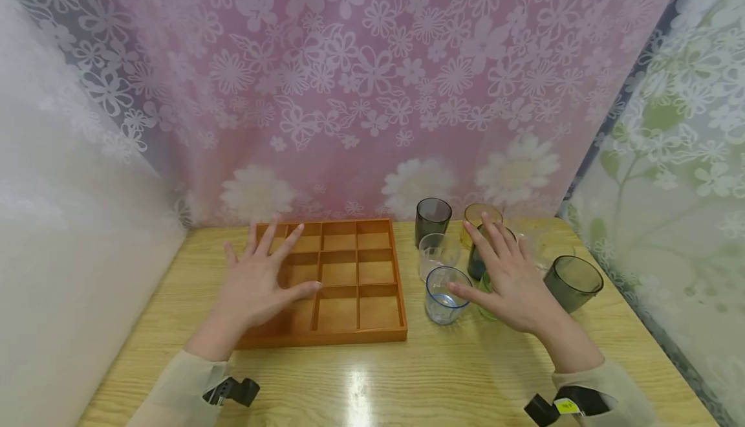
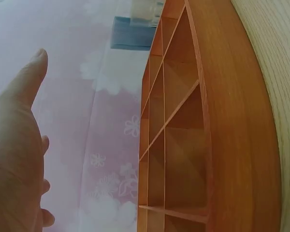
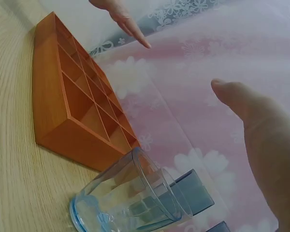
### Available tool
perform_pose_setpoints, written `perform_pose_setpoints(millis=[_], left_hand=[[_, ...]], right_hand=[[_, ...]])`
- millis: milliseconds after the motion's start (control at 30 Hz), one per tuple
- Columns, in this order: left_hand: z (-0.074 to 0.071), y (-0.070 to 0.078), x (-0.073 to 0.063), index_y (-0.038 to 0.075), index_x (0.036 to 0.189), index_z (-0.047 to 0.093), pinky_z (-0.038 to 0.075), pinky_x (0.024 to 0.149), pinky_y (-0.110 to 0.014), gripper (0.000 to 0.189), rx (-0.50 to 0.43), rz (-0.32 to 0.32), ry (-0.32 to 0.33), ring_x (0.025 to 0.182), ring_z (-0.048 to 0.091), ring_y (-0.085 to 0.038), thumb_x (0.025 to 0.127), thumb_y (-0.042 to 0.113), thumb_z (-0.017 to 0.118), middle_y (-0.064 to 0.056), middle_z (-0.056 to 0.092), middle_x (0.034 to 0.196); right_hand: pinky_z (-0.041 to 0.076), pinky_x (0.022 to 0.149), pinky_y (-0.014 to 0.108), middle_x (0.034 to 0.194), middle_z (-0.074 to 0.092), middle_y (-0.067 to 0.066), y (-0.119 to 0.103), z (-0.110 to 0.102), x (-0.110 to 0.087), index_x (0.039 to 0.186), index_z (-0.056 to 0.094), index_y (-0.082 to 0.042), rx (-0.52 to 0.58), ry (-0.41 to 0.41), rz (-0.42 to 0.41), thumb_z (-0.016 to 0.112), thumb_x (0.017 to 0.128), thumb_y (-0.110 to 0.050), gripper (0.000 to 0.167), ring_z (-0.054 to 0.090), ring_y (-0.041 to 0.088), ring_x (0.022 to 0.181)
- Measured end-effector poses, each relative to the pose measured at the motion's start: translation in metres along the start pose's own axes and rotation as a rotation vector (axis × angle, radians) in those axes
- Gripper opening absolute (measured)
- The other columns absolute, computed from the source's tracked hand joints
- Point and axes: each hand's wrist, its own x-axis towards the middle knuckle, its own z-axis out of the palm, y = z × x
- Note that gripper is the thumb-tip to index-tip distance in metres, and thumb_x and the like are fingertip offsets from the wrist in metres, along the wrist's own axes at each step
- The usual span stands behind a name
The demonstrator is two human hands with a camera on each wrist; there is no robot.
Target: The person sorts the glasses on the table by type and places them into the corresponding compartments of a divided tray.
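“One at a time: what is your left hand (image 1: 253, 288) doing?”

“It's hovering with its fingers spread and its thumb pointing right, over the left part of a shallow, orange-brown wooden tray (image 1: 326, 338) divided into boxy compartments. From my left wrist, a gap is showing between hand and tray.”

“Where is that tray lying?”

“It's lying flat on a pale, wood-grained table (image 1: 302, 382), and its back edge is sitting near a pink, flower-patterned curtain (image 1: 361, 90).”

“And your right hand (image 1: 512, 291)?”

“I'm spreading those fingers too, above a cluster of drinking glasses just right of the tray. My thumb is crossing the view of a clear tumbler with a blue rim (image 1: 443, 304), but from my right wrist the two are showing apart. A bright green transparent glass (image 1: 486, 314) is half hiding under my palm, a dark teal glass (image 1: 477, 265) is showing behind my fingers, and a yellow see-through glass (image 1: 474, 212) is peeking out past the fingertips.”

“Which others are standing around it?”

“A dark grey transparent tumbler (image 1: 432, 223) is standing at the back left, a colourless ribbed glass (image 1: 435, 255) is standing just in front of it, and a grey-green transparent tumbler (image 1: 573, 288) is standing to my hand's right.”
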Motion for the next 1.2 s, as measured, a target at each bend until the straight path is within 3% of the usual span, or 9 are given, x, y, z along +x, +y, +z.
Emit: perform_pose_setpoints(millis=[167, 367, 733, 900, 1200], left_hand=[[-0.001, -0.007, -0.005, 0.044, 0.17, 0.007, 0.0, 0.111, -0.085, 0.105, -0.074, -0.018, -0.014, 0.158, -0.005, -0.046, 0.088, 0.088, 0.055, -0.006, -0.003, 0.177], [0.0, -0.016, -0.013, 0.043, 0.17, 0.008, 0.006, 0.109, -0.087, 0.1, -0.164, -0.04, -0.017, 0.159, 0.003, -0.045, 0.093, 0.077, 0.061, -0.008, -0.001, 0.177], [0.009, -0.033, -0.032, 0.041, 0.17, 0.004, 0.011, 0.109, -0.087, 0.098, -0.282, -0.133, -0.043, 0.152, 0.02, -0.056, 0.096, 0.076, 0.058, -0.01, 0.0, 0.176], [0.015, -0.042, -0.04, 0.039, 0.17, 0.002, 0.016, 0.109, -0.086, 0.099, -0.327, -0.179, -0.039, 0.146, 0.03, -0.06, 0.097, 0.075, 0.058, -0.014, 0.004, 0.176], [0.027, -0.061, -0.055, 0.034, 0.171, 0.005, 0.026, 0.105, -0.085, 0.098, -0.429, -0.241, -0.025, 0.149, 0.022, -0.06, 0.099, 0.067, 0.062, -0.015, 0.005, 0.176]], right_hand=[[0.007, 0.12, 0.075, 0.177, 0.003, 0.006, -0.001, 0.0, -0.004, 0.172, 0.01, -0.031, 0.121, 0.008, 0.004, 0.076, 0.094, -0.055, 0.105, 0.011, 0.045, 0.158], [0.025, 0.108, 0.083, 0.177, 0.004, 0.001, -0.005, 0.001, -0.01, 0.171, 0.011, -0.033, 0.252, 0.011, 0.065, 0.082, 0.092, -0.049, 0.108, 0.014, 0.044, 0.157], [0.028, 0.111, 0.078, 0.173, 0.024, 0.003, -0.01, 0.017, -0.022, 0.169, 0.019, -0.039, 0.524, 0.055, 0.1, 0.09, 0.089, -0.03, 0.107, 0.024, 0.041, 0.155], [0.032, 0.115, 0.068, 0.17, 0.031, -0.001, -0.011, 0.027, -0.024, 0.168, 0.024, -0.036, 0.575, 0.073, 0.079, 0.091, 0.087, -0.023, 0.106, 0.031, 0.036, 0.153], [0.034, 0.116, 0.061, 0.17, 0.031, -0.001, -0.014, 0.042, -0.027, 0.168, 0.024, -0.037, 0.612, 0.073, 0.098, 0.091, 0.087, -0.025, 0.105, 0.034, 0.035, 0.153]])
